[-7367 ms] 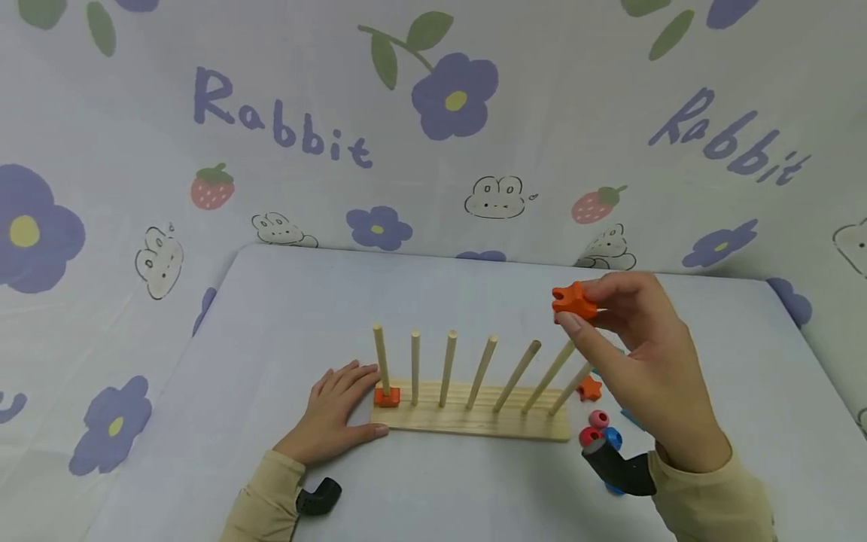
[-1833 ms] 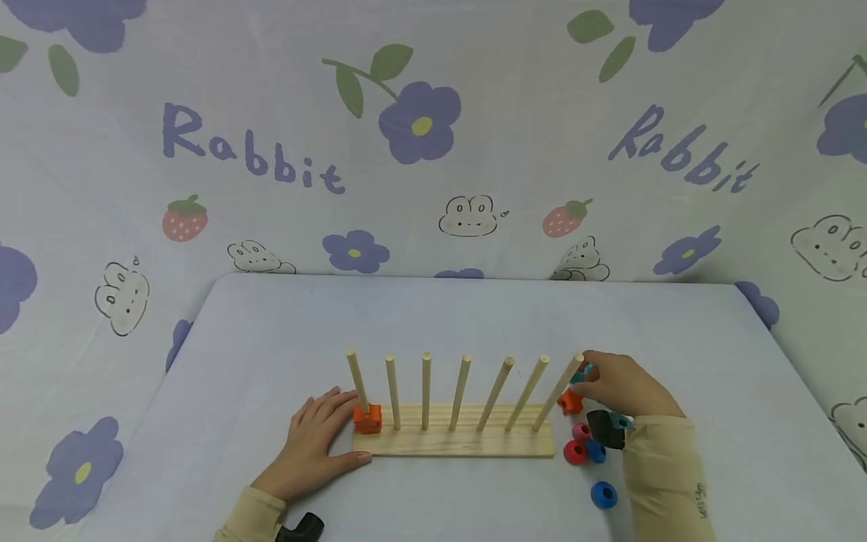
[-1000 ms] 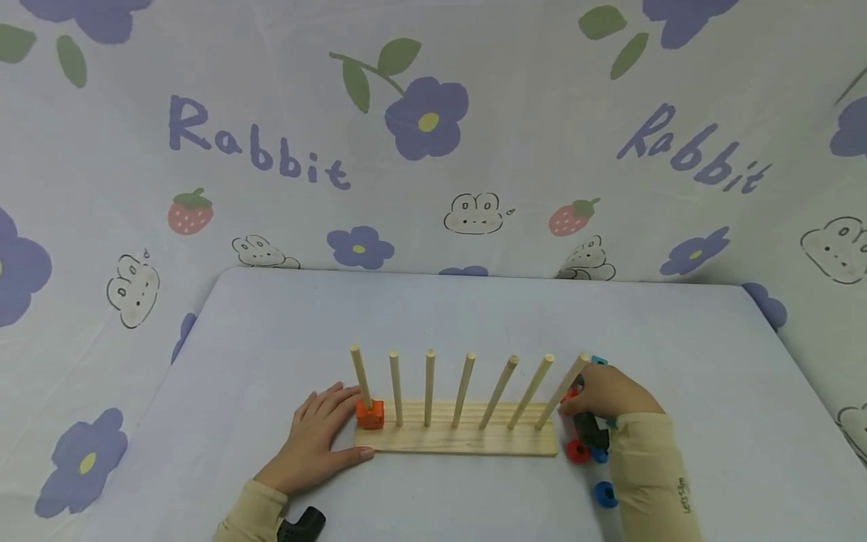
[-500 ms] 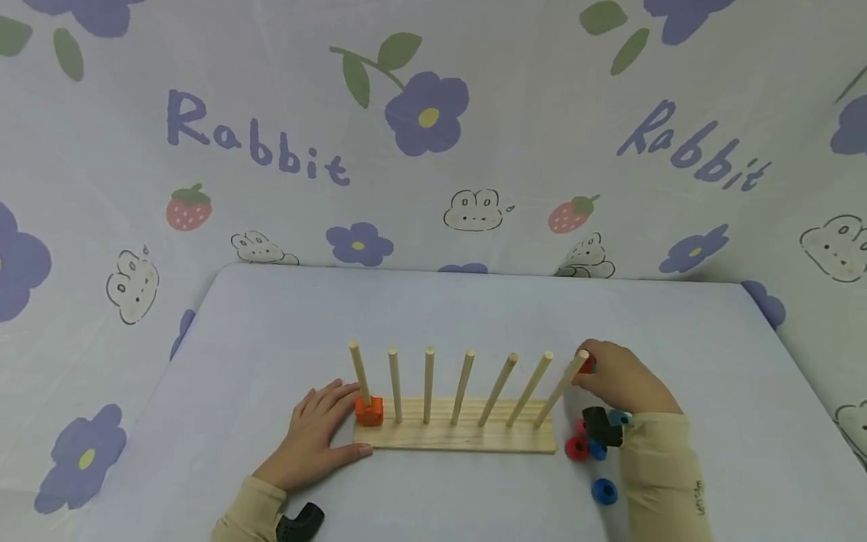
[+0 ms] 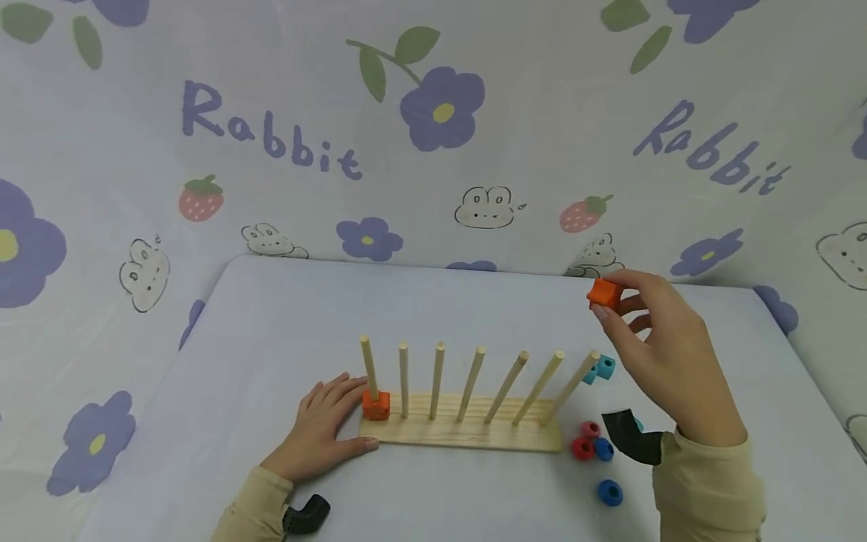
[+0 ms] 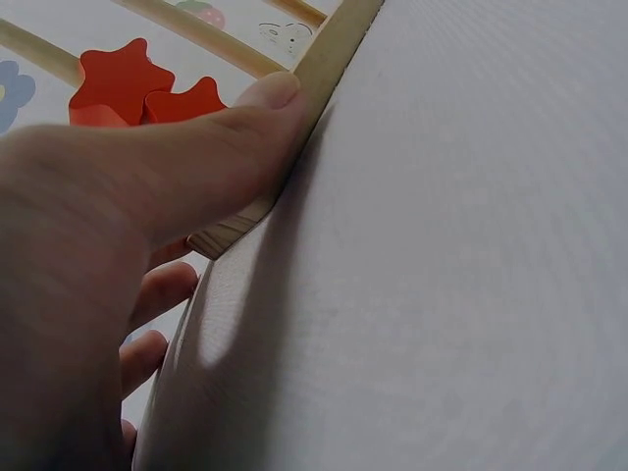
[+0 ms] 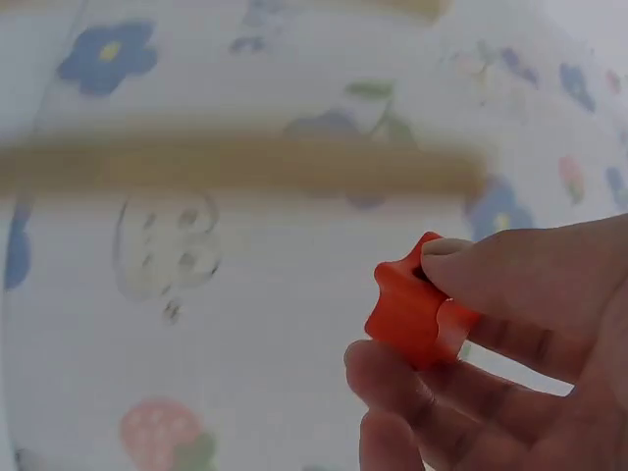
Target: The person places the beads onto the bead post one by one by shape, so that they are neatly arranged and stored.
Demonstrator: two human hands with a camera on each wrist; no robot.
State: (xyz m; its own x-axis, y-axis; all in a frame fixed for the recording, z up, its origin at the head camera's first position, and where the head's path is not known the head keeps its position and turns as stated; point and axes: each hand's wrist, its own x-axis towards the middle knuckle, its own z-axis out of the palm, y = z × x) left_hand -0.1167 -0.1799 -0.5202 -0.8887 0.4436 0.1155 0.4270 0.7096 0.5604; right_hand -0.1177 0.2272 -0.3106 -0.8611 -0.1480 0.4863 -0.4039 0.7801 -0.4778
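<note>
L hand (image 5: 321,438) spread, prob. bracing pegboard (image 5: 467,439) at L edge; R hand (image 5: 672,350) pinches 1 orange star (image 5: 605,294) high, prob. clearing pegs (image 5: 404,380).

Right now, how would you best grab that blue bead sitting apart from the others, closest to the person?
I'd pinch the blue bead by its rounded sides, thumb and fingertip opposite each other, coming from above. It lies on the table apart from the red bead and its neighbours, so fingers should fit around it; its hole faces the head view, leaving the curved sides free.
</note>
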